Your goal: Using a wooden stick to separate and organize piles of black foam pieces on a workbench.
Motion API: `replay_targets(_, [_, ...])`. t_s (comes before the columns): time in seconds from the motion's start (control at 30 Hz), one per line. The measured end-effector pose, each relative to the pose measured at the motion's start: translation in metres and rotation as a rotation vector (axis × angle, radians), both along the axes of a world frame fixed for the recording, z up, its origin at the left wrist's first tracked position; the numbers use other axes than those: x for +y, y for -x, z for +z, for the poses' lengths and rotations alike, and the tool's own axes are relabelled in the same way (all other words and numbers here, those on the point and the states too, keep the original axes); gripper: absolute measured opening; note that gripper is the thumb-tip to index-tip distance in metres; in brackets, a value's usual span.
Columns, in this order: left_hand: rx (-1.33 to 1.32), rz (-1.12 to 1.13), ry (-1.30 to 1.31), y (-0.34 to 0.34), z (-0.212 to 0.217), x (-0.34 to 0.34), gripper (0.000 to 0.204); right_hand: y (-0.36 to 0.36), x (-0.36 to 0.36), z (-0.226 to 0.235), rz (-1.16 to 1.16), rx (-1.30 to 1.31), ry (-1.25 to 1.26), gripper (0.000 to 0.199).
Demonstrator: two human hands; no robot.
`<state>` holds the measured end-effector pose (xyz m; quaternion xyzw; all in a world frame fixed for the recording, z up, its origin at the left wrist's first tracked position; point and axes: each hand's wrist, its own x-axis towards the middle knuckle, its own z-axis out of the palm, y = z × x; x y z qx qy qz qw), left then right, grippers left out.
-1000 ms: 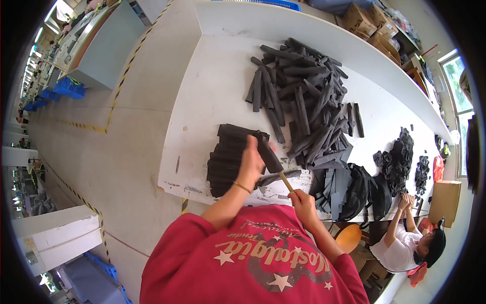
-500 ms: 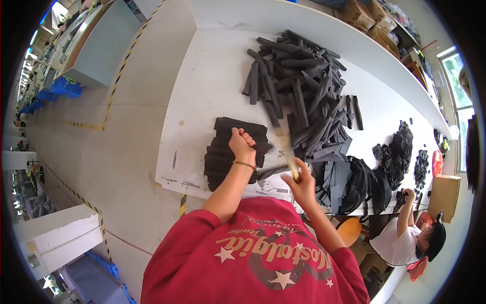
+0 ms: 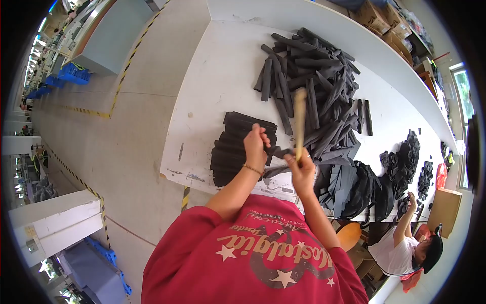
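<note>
My left hand (image 3: pixel 256 144) is closed on one end of a dark fabric piece (image 3: pixel 278 151), which spans the short gap to my right hand (image 3: pixel 302 171). In my right fist stands a pale wooden stick (image 3: pixel 300 119), blurred by motion, its far end over the edge of the big pile. The piece's other end meets my right fingers; whether they pinch it is hard to tell. Under and beside my left hand lies a stack of flat black fabric pieces (image 3: pixel 230 144), layered in an overlapping row. Beyond both hands spreads a large heap of dark tube-like fabric pieces (image 3: pixel 316 63).
Right of my hands lie fanned grey-black pieces (image 3: pixel 335 185) and black bundles (image 3: pixel 360 192). Farther right are a crumpled dark heap (image 3: pixel 403 154) and a co-worker in white (image 3: pixel 397 243). The white table (image 3: pixel 202 76) has a raised back wall (image 3: pixel 283 17). Cardboard boxes (image 3: pixel 374 17) stand behind it.
The stick has swung from leaning left to nearly upright. My left hand has shifted right, and a dark piece now stretches between my hands. The whole view has shifted slightly.
</note>
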<state>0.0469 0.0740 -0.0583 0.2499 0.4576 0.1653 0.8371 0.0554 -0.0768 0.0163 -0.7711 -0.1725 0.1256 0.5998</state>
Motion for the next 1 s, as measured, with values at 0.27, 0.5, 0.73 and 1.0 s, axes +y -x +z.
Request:
replay_targets(0.27, [-0.355,-1.257,-0.403,0.015,0.038,-0.036,0.034,-0.042,-0.009,0.006,-0.164,0.063,-0.004,0.023])
replay_targets(0.5, [-0.324,-1.003,-0.388,0.077,0.013,-0.054,0.019,-0.172,-0.013,0.066,-0.573,-0.070,-0.286,0.018])
replay_targets(0.73, [0.113,-0.719,-1.706,0.012,-0.047,0.049,0.011,-0.148,-0.048,0.006,-0.170,-0.143,0.450,0.028])
replay_targets(1.0, [0.002,-0.972,-1.354,0.002,-0.026,0.086,0.012,-0.082,-0.114,0.016,0.188,-0.389,0.735,0.012])
